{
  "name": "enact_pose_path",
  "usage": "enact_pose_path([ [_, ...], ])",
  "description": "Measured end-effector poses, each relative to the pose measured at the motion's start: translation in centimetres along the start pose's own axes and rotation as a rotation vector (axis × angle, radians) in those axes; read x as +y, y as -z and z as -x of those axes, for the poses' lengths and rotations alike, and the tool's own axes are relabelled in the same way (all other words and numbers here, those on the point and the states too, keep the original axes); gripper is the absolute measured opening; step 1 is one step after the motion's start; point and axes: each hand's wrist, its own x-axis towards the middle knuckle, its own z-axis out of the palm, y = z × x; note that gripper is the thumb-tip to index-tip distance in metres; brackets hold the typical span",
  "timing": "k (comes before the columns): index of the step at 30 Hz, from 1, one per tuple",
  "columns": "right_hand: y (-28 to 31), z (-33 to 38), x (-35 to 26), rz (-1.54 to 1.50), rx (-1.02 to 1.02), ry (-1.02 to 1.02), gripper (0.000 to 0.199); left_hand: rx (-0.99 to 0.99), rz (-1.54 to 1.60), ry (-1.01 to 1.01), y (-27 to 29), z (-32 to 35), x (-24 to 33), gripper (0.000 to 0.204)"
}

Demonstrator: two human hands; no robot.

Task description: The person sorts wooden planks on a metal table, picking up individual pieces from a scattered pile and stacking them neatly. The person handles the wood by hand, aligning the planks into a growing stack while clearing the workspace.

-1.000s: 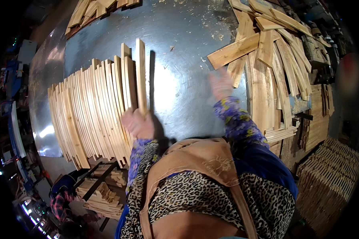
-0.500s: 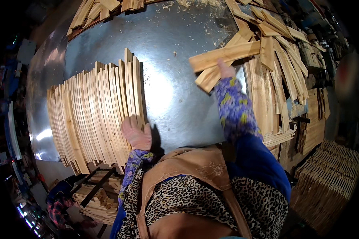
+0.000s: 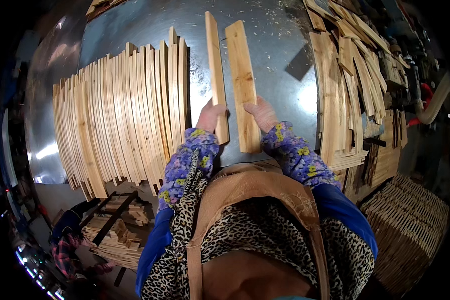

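Two light wooden boards point away from me, side by side with a narrow gap between them, over the metal table [image 3: 280, 110]. My left hand [image 3: 211, 116] is closed around the lower part of the left board [image 3: 215, 65], which is tipped towards its edge. The right board [image 3: 242, 75] turns its broad, knotted face up, and my right hand [image 3: 262, 114] grips its right edge low down. Just left of my left hand stands a long row of wooden slats [image 3: 120, 110], packed on edge.
A loose pile of boards [image 3: 365, 75] lies along the table's right side, beside flat-laid boards [image 3: 329, 90]. Stacked wood [image 3: 410, 215] stands at the lower right. Another person [image 3: 67, 245] is at the lower left near a wood stack [image 3: 117, 230]. Sawdust dots the far table.
My left hand has left the slat row and now holds a board. My right hand has brought boards from the right pile to the middle, in front of me.
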Motion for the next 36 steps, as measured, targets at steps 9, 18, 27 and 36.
enact_pose_path([
  [9, -7.2, 0.6, -1.1, 0.932, -0.586, 0.556, 0.044, 0.432, -1.083, -0.335, 2.5, 11.0, -5.6, 0.057],
  [18, -7.3, 3.7, -0.6, 0.611, -0.281, 0.284, 0.073, 0.512, -1.63, -0.835, 3.1, 10.0, -5.1, 0.052],
  [27, 25.9, 18.1, 10.9, 0.917, 0.65, -0.258, 0.076, 0.437, -1.564, -0.786, -3.1, 6.4, -5.9, 0.053],
  [36, 21.8, 3.2, 10.3, 0.633, 0.388, 0.756, 0.053, 0.06, -0.066, -0.223, -22.9, -8.7, -10.7, 0.063],
])
